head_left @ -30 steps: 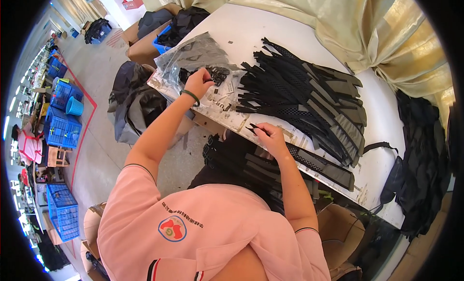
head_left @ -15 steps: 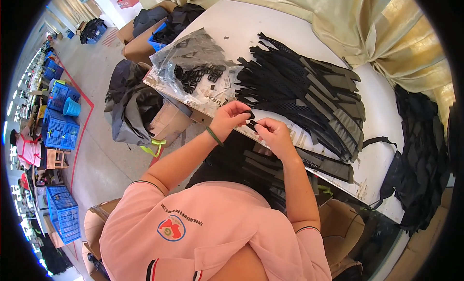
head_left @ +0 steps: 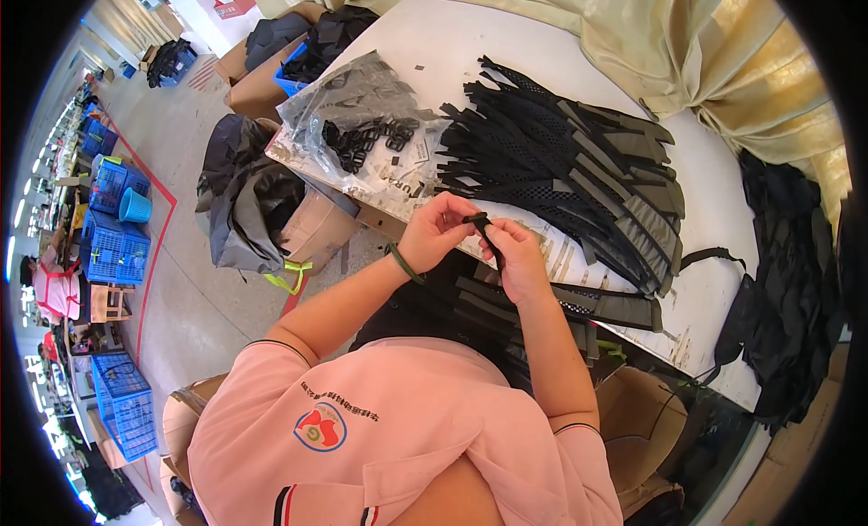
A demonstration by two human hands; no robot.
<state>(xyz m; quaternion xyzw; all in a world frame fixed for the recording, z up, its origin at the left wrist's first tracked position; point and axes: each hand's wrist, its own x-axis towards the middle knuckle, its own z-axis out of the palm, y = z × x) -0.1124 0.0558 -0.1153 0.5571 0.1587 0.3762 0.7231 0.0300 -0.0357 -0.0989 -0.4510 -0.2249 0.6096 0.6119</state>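
Observation:
Over the near edge of the white table, my left hand [head_left: 438,231] pinches a small black buckle [head_left: 476,219] between thumb and fingers. Close against it, my right hand [head_left: 517,258] is closed on a black strap [head_left: 493,244], whose end meets the buckle; whether it passes through the slot is too small to see. Black-and-grey padded shoulder straps [head_left: 493,300] lie across my lap, partly behind my right forearm. Beyond my hands, similar straps are heaped in a fanned pile [head_left: 561,164]. Loose black buckles [head_left: 357,143] lie at a clear plastic bag [head_left: 330,97] on the left.
The white table [head_left: 434,38] reaches back to a gold curtain [head_left: 669,38]. Black straps hang in a bundle [head_left: 782,291] at the right. A carton [head_left: 316,223] with dark fabric stands left of the table; blue crates [head_left: 122,404] line the far-left floor.
My hands have come together: the buckle and the strap end, apart before, now touch. My right hand has turned slightly upward, and the strap hangs below its fingers.

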